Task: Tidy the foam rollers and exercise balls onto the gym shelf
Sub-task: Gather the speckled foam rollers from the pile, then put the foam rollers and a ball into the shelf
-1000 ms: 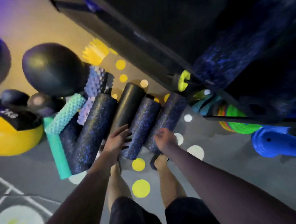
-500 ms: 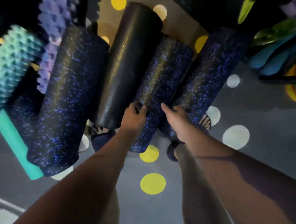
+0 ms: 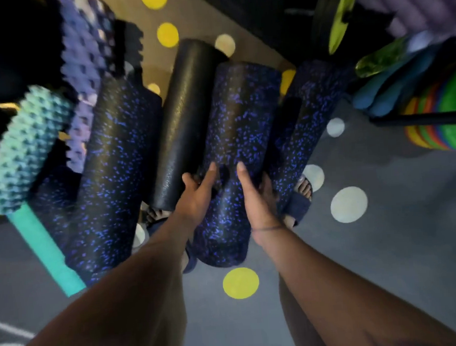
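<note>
Both my hands grip one black foam roller with blue speckles [image 3: 235, 134], lifted off the floor and tilted. My left hand [image 3: 196, 196] holds its left side and my right hand [image 3: 255, 195] its right side. Left of it a plain black roller [image 3: 182, 116] leans, then a larger speckled roller [image 3: 113, 175]. Another speckled roller [image 3: 307, 124] lies to the right. At far left are a teal knobbly roller [image 3: 18, 160], a smooth teal tube [image 3: 46, 250] and a purple ridged roller [image 3: 84, 66]. The dark shelf [image 3: 264, 11] is at the top.
My sandalled feet [image 3: 301, 192] stand under the rollers on grey flooring with yellow and white dots. Stacked coloured discs [image 3: 449, 114] and blue pads [image 3: 399, 85] sit at the right by a black bar. A yellow-green weight plate [image 3: 340, 19] leans at the upper right.
Both hands closed on the middle speckled roller and raised it toward me. The camera has come closer to the rollers.
</note>
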Demonstrator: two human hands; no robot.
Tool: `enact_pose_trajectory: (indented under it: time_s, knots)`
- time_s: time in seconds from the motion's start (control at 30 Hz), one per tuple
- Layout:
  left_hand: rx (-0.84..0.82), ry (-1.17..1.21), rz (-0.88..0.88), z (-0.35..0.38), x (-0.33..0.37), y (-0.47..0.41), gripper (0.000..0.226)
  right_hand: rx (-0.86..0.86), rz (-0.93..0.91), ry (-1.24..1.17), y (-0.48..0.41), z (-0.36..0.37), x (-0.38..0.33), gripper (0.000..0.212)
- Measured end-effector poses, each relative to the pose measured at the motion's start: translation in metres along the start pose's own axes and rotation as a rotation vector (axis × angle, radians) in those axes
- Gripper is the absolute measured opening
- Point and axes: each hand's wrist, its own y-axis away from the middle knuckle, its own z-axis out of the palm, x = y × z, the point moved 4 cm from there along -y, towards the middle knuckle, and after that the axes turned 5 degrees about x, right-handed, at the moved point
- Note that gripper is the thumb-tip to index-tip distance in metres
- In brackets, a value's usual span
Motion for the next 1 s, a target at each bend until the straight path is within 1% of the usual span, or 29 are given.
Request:
enact_pose_trajectory:
  time_s: [0.07, 0.1, 0.13, 0.17, 0.2, 0.23, 0.27, 0.3, 0.33, 0.37, 0.4, 0.47, 0.57, 0.63, 0.73, 0.8, 0.83, 0.9, 0.93, 0.97, 1.0]
  knots:
    - [0.089, 0.196, 0.053, -0.022, 0.022, 0.049, 0.047, -0.013, -0.133, 0.107, 0.026, -0.01, -0.044, 0.096]
    - [0.16, 0.31, 0.069, -0.034, 0.036, 0.073, 0.042, -0.043, -0.189, 0.19, 0.041, -0.013, -0.073, 0.09]
    - [0.239, 0.374, 0.088, -0.046, 0.054, 0.098, 0.046, -0.077, -0.245, 0.286, 0.057, -0.016, -0.102, 0.088]
    - [0.328, 0.385, 0.121, -0.062, 0.074, 0.122, 0.057, -0.125, -0.284, 0.349, 0.077, -0.019, -0.132, 0.09]
    - [0.384, 0.415, 0.161, -0.079, 0.095, 0.14, 0.072, -0.181, -0.335, 0.352, 0.098, -0.021, -0.165, 0.093]
    - [0.406, 0.457, 0.203, -0.096, 0.116, 0.15, 0.084, -0.214, -0.381, 0.336, 0.114, -0.022, -0.198, 0.096]
    - [0.409, 0.466, 0.254, -0.108, 0.127, 0.148, 0.089, -0.223, -0.417, 0.323, 0.128, -0.024, -0.226, 0.097]
    - [0.395, 0.455, 0.316, -0.122, 0.143, 0.152, 0.088, -0.228, -0.457, 0.319, 0.144, -0.029, -0.251, 0.092]
    - [0.378, 0.421, 0.372, -0.132, 0.162, 0.162, 0.082, -0.23, -0.507, 0.327, 0.161, -0.037, -0.273, 0.086]
    - [0.396, 0.387, 0.426, -0.139, 0.182, 0.179, 0.074, -0.217, -0.586, 0.334, 0.178, -0.045, -0.293, 0.085]
    - [0.436, 0.363, 0.49, -0.143, 0.207, 0.209, 0.068, -0.191, -0.677, 0.33, 0.193, -0.053, -0.309, 0.089]
    - [0.504, 0.329, 0.631, -0.142, 0.248, 0.261, 0.065, -0.126, -0.815, 0.3, 0.214, -0.072, -0.339, 0.098]
    - [0.561, 0.334, 0.802, -0.135, 0.297, 0.291, 0.059, -0.05, -0.934, 0.218, 0.226, -0.103, -0.383, 0.091]
    - [0.526, 0.309, 0.878, -0.125, 0.34, 0.294, 0.06, -0.004, -0.954, 0.173, 0.218, -0.124, -0.415, 0.088]
    - [0.4, 0.257, 0.978, -0.102, 0.414, 0.29, 0.067, 0.068, -0.938, 0.083, 0.188, -0.159, -0.464, 0.087]
    - [0.335, 0.145, 1.02, -0.089, 0.462, 0.286, 0.064, 0.091, -0.916, 0.043, 0.168, -0.185, -0.491, 0.085]
    - [0.282, 0.117, 1.031, -0.082, 0.485, 0.284, 0.058, 0.094, -0.903, 0.035, 0.161, -0.197, -0.5, 0.083]
    - [0.159, 0.163, 0.981, -0.073, 0.517, 0.284, 0.038, 0.081, -0.873, 0.03, 0.147, -0.217, -0.508, 0.077]
    - [0.13, 0.193, 0.925, -0.07, 0.524, 0.28, 0.032, 0.066, -0.862, 0.032, 0.143, -0.223, -0.505, 0.075]
    - [0.098, 0.192, 0.853, -0.065, 0.525, 0.281, 0.028, 0.051, -0.854, 0.036, 0.139, -0.227, -0.498, 0.073]
    - [0.093, 0.127, 0.778, -0.062, 0.52, 0.272, 0.027, 0.036, -0.85, 0.041, 0.137, -0.228, -0.489, 0.071]
